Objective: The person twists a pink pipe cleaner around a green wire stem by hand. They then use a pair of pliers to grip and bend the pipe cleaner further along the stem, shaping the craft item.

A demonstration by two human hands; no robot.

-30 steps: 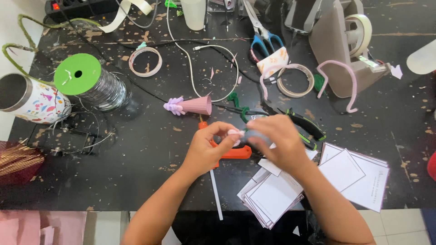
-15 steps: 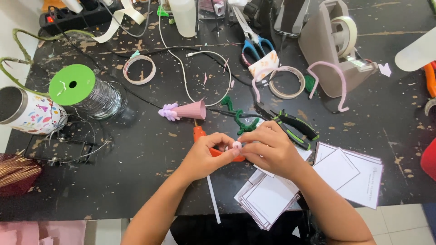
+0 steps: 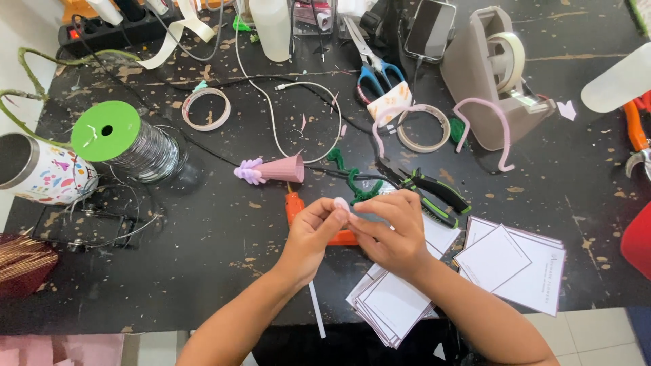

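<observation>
since a moment ago both hands have come closer together, and now the left hand (image 3: 313, 227) and right hand (image 3: 393, 230) pinch a small pale pink piece (image 3: 341, 204) between closed fingertips, just above the orange tool (image 3: 298, 207) on the surface (image 3: 203, 244).

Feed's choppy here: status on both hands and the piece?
Left hand and right hand together, pinching small pink piece above table. Orange glue gun beneath hands. Card stack, pliers close by.

orange tool (image 3: 296, 205) half hidden by hands
</observation>
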